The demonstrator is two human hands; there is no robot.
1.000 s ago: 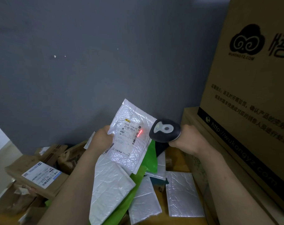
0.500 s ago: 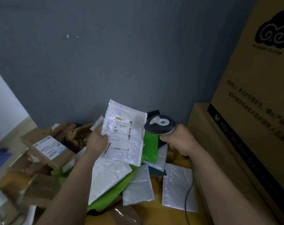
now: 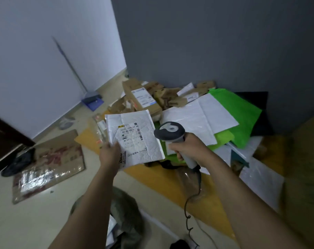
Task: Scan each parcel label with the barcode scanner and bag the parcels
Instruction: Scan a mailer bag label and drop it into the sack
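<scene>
The step in hand is judged to be the turn from scanning to bagging. A white parcel (image 3: 134,137) is held up at the centre of the frame, its label (image 3: 132,139) turned toward the camera, and no scan light is seen on it. Whether the code has been read cannot be told.

The parcel is pinched at its lower left corner by the left hand (image 3: 110,153), with the thumb laid on the front face. The scanner (image 3: 170,132) is gripped by the right hand (image 3: 186,150), the fingers being wrapped round its handle. The scanner's head is placed just beside the parcel's right edge, at about the height of the label, and its cable (image 3: 192,198) hangs toward the bottom of the frame.

If the label is unread, the scanner's head would need to be turned onto the barcode while the parcel is kept flat. If it is read, the parcel would have to be lowered toward a grey sack (image 3: 125,212) at the lower centre, below the left forearm. What may be pale items are glimpsed at its mouth, though this part is blurred. A one-handed drop would be called for, since the right hand is occupied.

More white mailers (image 3: 197,115), green bags (image 3: 242,112) and boxes (image 3: 143,97) lie heaped at the centre right, behind both hands.
</scene>
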